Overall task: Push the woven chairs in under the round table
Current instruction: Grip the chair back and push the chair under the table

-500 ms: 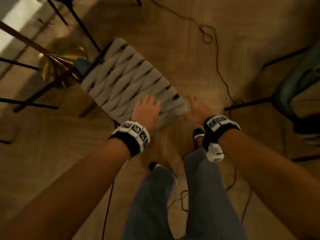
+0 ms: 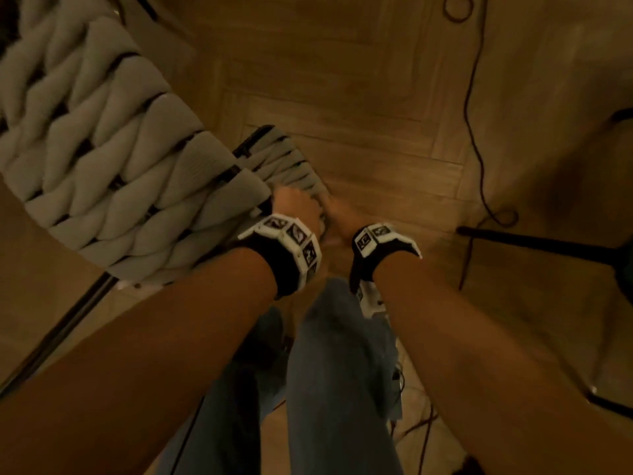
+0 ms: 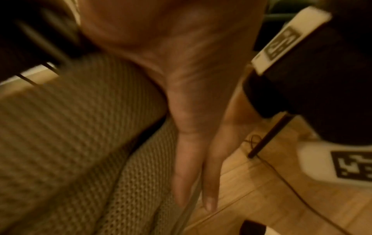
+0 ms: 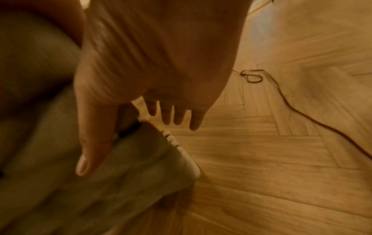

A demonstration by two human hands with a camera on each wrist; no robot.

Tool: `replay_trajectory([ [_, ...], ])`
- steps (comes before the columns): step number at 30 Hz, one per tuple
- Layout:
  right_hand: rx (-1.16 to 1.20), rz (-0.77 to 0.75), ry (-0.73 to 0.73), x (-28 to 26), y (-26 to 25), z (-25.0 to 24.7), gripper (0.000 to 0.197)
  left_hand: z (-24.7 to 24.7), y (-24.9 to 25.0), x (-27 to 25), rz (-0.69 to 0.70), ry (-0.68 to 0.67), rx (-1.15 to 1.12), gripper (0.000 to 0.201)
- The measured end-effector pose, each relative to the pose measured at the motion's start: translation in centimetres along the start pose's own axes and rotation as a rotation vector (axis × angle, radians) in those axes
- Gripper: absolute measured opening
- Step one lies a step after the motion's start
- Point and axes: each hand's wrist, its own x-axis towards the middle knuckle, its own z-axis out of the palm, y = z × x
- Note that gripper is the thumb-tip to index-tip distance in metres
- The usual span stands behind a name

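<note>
A: Across the herringbone wooden floor [image 2: 359, 97], what's biggest?
B: Grey chunky-woven chair with a black metal frame [image 2: 102, 159], upper left in the head view, backrest over its seat. No table in view.
A: Hands?
B: Left hand [image 2: 296, 207] at the backrest's lower corner, fingers [image 3: 183, 174] straight, flat against the weave. Right hand [image 2: 342, 217] just beside it, fingers [image 4: 177, 116] loosely spread, holding nothing.
A: Smaller?
B: Thin black cable [image 2: 474, 132] on the floor, right.

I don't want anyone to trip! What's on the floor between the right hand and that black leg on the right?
Head view: only bare wooden floor before the black leg; a thin cable loops by its tip.
</note>
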Motion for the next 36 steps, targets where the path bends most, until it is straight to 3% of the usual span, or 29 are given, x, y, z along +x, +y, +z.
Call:
replay_trajectory([
  [1, 0.004, -0.025, -0.013, 0.0, 0.2, 0.4, 0.101, 0.4, 0.4, 0.7, -0.011, -0.032, 0.028, 0.027],
  [3, 0.052, -0.03, -0.059, -0.7, -0.5, 0.3, 0.049, 0.3, 0.7, 1.2, -0.014, -0.03, 0.041, 0.035],
  [5, 0.101, -0.039, -0.052, -1.2, -0.9, 0.7, 0.027, 0.0, 0.1, 0.5, -0.016, -0.008, 0.054, 0.039],
  [11, 0.094, -0.103, 0.02, -5.4, -6.2, -1.2, 0.014, -1.8, -3.9, -4.8, -0.064, 0.055, 0.04, 0.037],
  [16, -0.051, -0.151, 0.068, -10.9, -11.7, -4.9, 0.024, -4.6, -7.8, -13.1, -0.102, 0.142, -0.044, 0.031],
  [19, -0.153, -0.189, 0.106, -15.2, -16.3, -8.9, 0.033, -6.5, -11.0, -19.6, -0.104, 0.24, -0.083, 0.035],
  [25, -0.464, -0.378, 0.219, -23.8, -26.6, -15.5, 0.027, -6.6, -16.9, -31.6, -0.177, 0.489, -0.203, 0.035],
  [30, -0.684, -0.505, 0.308, -28.5, -33.9, -14.7, 0.029, -0.6, -19.6, -39.2, -0.261, 0.638, -0.39, 0.04],
  [36, -0.956, -0.702, 0.222, -32.7, -38.7, -5.5, 0.018, 14.6, -17.7, -43.9, -0.349, 0.685, -0.674, 0.051],
])
